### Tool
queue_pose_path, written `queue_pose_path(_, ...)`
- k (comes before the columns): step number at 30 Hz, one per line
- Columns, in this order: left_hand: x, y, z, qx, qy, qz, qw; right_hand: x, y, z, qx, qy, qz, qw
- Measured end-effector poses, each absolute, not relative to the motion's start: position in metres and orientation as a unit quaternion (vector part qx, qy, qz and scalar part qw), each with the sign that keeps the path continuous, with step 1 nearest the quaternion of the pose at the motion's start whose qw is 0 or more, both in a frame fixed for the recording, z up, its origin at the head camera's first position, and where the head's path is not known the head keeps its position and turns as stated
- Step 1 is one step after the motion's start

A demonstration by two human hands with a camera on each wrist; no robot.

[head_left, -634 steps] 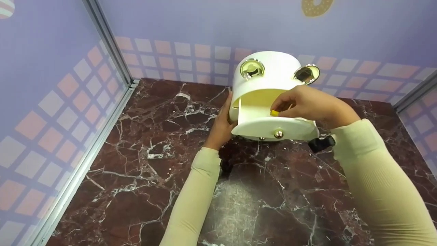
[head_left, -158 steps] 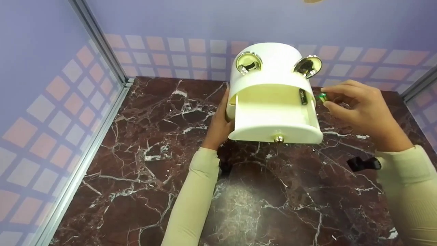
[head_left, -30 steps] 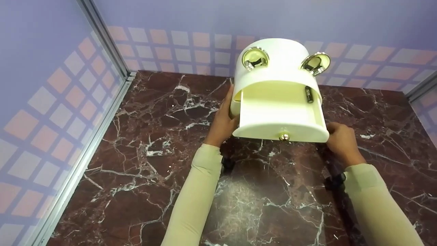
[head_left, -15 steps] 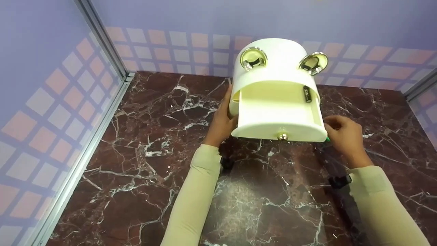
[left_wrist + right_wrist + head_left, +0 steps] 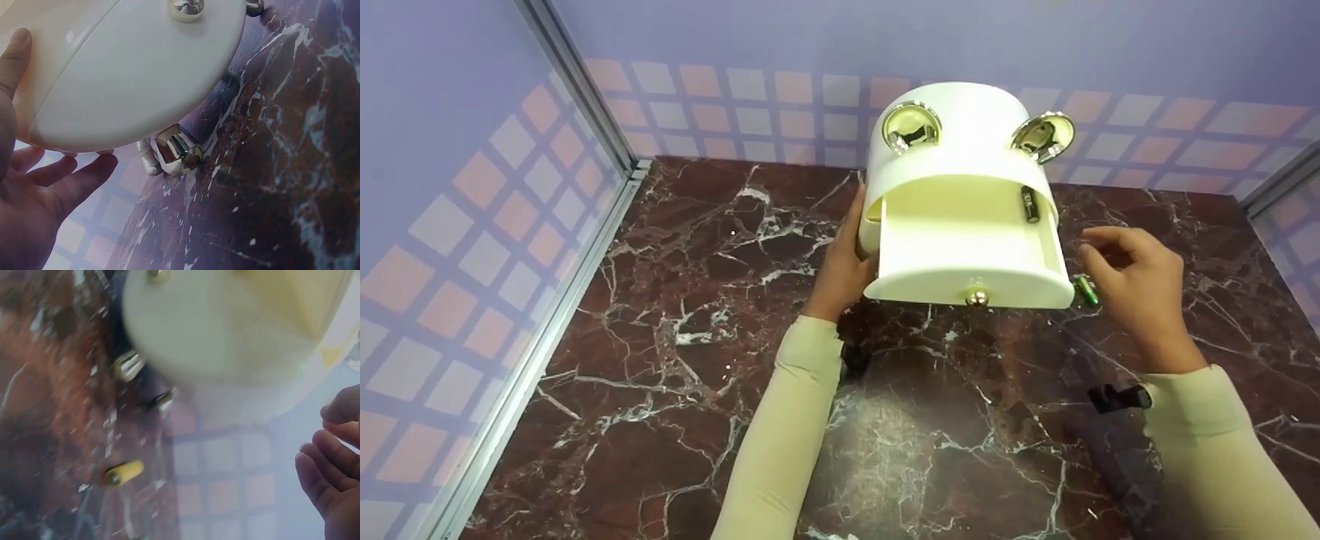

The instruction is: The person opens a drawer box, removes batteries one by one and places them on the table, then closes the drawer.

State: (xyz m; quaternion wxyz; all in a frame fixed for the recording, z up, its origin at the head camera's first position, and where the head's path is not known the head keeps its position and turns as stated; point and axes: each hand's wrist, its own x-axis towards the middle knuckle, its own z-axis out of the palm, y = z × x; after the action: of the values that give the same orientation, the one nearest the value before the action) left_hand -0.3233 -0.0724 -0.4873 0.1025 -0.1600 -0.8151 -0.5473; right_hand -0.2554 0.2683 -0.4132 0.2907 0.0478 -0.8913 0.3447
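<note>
A white rounded drawer box [image 5: 952, 127] with gold ear-like discs stands at the back of the table, its upper drawer [image 5: 967, 244] pulled out. My left hand [image 5: 844, 274] rests on the box's left side, fingers fairly straight, thumb apart in the left wrist view. My right hand [image 5: 1144, 289] hovers right of the box, fingers loosely bent and holding nothing. A green battery [image 5: 1085, 290] lies on the table between that hand and the drawer front. Inside the drawer, along its right wall, lies a black battery [image 5: 1030, 204]. The right wrist view shows a yellow battery-like cylinder [image 5: 126, 472].
The dark red marble table [image 5: 660, 420] has white veins. A tiled-pattern wall [image 5: 735, 105] rises close behind the box, and a metal-framed side panel [image 5: 585, 97] stands at the left. Gold feet [image 5: 177, 149] raise the box off the table.
My right hand has let go of the green battery beside the box and moved up and right from it. The left hand stays on the box. Earlier, the right hand held that battery beside the drawer.
</note>
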Motion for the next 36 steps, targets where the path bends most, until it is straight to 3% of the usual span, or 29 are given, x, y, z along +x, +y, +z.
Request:
queue_pose_path(7,-0.323,-0.072,-0.487,-0.162,-0.814,-0.548,0.106,-0.244,0.253,-0.395,0.110,-0.861,0.358,0.345)
queue_pose_path(23,-0.324,-0.071,-0.488,-0.169,-0.806,-0.557,0.110,-0.222,0.219,-0.363,0.187,-0.835,0.322,0.404)
queue_pose_path(36,-0.324,-0.073,-0.489,-0.168,-0.811,-0.549,0.110,-0.205,0.202,-0.378,0.250,-0.797,0.355,0.421)
